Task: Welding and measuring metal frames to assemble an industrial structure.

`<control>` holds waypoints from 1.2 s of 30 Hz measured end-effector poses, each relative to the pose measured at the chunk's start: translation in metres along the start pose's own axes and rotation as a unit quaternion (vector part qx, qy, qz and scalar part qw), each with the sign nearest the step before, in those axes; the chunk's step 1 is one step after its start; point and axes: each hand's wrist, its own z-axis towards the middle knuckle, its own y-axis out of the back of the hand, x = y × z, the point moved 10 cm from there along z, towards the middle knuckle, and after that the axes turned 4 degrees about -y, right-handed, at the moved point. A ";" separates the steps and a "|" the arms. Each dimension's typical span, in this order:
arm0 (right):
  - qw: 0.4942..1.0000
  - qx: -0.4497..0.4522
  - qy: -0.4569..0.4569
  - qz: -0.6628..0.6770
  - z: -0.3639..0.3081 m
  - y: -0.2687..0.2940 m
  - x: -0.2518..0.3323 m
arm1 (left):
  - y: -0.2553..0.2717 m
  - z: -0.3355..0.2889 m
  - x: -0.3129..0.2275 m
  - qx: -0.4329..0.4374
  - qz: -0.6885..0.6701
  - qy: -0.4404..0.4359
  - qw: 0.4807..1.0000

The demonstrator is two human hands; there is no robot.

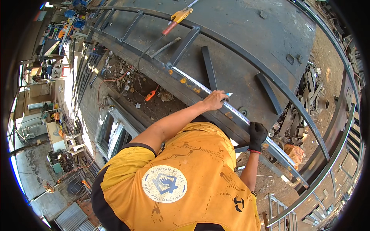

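Note:
A measuring tape point(197, 84), a white strip, is stretched along the straight steel bar point(233, 116) of a curved frame. My bare left hand point(216, 101) is on the bar beside the tape, its fingers closed round a small white and blue pointed piece point(229, 94) that looks like a marker. Farther right along the same bar, my right hand point(257, 134), in a black glove, is closed over the tape. The strip runs on past the glove toward the frame's right end. Some fingers of both hands are hidden.
The frame's curved bar point(269, 79) arches over a dark steel table point(246, 23). A yellow and red welding electrode holder point(177, 21) rests at its far side. Short steel pieces point(209, 67) and a round disc point(243, 111) lie near. An orange tool point(150, 95) is on the ground.

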 end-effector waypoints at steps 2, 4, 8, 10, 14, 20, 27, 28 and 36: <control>0.999 -0.017 0.035 -0.021 -0.007 0.003 0.004 | -0.001 -0.003 -0.003 -0.001 -0.005 0.001 1.000; 0.998 -0.033 0.054 -0.029 -0.007 0.004 0.007 | -0.001 -0.004 -0.002 -0.008 -0.015 0.005 1.000; 1.000 -0.014 0.012 -0.024 -0.006 0.000 -0.002 | 0.000 -0.004 -0.004 -0.011 -0.013 0.001 1.000; 0.999 -0.020 0.019 -0.027 -0.006 -0.001 0.000 | 0.003 -0.003 -0.004 -0.011 -0.010 0.002 1.000; 0.999 -0.025 0.031 -0.037 -0.005 0.001 0.005 | 0.003 -0.006 -0.004 -0.010 -0.011 0.004 1.000; 0.998 -0.034 0.036 -0.047 -0.019 0.006 0.000 | -0.004 -0.009 -0.005 -0.001 -0.026 0.013 1.000; 0.995 -0.036 0.072 -0.060 -0.001 0.005 0.013 | 0.023 -0.012 -0.001 -0.014 0.059 -0.021 0.998; 0.996 -0.043 0.067 -0.051 -0.001 0.006 0.011 | 0.022 -0.012 0.002 -0.009 0.057 -0.013 0.998; 0.995 -0.058 0.065 -0.042 -0.006 0.011 0.010 | 0.050 -0.014 -0.028 -0.124 0.027 -0.063 0.990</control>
